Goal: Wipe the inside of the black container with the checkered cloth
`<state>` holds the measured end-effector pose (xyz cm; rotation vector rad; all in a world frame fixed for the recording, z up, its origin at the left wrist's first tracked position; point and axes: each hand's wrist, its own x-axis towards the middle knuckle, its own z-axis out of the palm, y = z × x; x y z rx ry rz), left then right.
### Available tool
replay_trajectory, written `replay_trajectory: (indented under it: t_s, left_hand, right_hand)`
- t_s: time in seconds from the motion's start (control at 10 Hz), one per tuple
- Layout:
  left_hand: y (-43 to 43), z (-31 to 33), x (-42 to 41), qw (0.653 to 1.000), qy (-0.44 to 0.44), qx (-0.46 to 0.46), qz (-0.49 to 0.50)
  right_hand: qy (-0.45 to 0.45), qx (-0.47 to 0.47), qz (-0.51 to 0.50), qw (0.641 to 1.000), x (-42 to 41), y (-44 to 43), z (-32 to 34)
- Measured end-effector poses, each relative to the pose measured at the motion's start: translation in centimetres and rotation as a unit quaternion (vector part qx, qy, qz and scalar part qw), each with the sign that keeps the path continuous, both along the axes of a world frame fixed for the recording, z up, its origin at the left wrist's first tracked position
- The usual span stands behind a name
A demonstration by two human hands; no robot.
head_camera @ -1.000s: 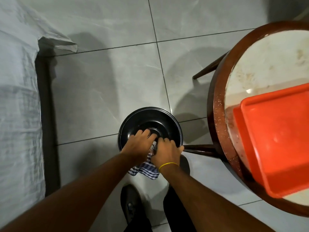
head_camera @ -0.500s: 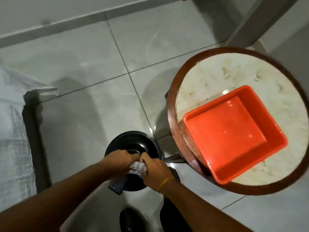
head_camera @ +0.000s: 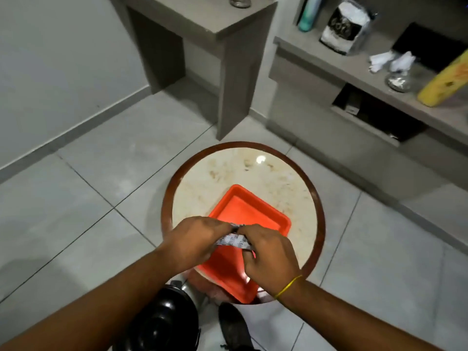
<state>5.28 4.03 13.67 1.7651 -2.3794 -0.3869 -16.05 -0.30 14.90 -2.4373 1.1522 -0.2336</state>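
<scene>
The checkered cloth [head_camera: 234,242] is bunched small and held up between both my hands, above the near half of an orange tray. My left hand [head_camera: 195,240] grips its left end and my right hand [head_camera: 268,252], with a yellow band on the wrist, grips its right end. The black container [head_camera: 164,317] stands low on the floor under my left forearm, partly hidden by it, and neither hand touches it.
The orange tray [head_camera: 253,209] lies on a round marble-topped table with a dark wooden rim [head_camera: 319,206]. A black shoe [head_camera: 234,328] is on the tiled floor beside the container. A grey desk [head_camera: 202,26] and shelves with bottles, a bag and papers [head_camera: 379,59] stand behind.
Both hands have left the container with the cloth and risen over the orange tray. The view has swung up from the floor to the table and shelves.
</scene>
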Motion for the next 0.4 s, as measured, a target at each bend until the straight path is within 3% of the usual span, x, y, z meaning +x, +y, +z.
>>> replay_trajectory:
  t_s: [0.1, 0.3, 0.4]
  left_hand:
    - [0.3, -4.1, -0.4, 0.999, 0.017, -0.033, -0.018]
    - [5.2, -12.9, -1.2, 0.978, -0.078, 0.196, -0.005]
    - [6.3, -13.2, -1.4, 0.981, -0.05, 0.184, 0.026]
  right_hand:
    - [0.042, -0.022, 0.019, 0.999, -0.3, 0.4, -3.6]
    - [0.256, 0.111, 0.096, 0.956, 0.4, 5.8, -13.1]
    - [0.227, 0.084, 0.039, 0.969, 1.3, 6.5, -14.3]
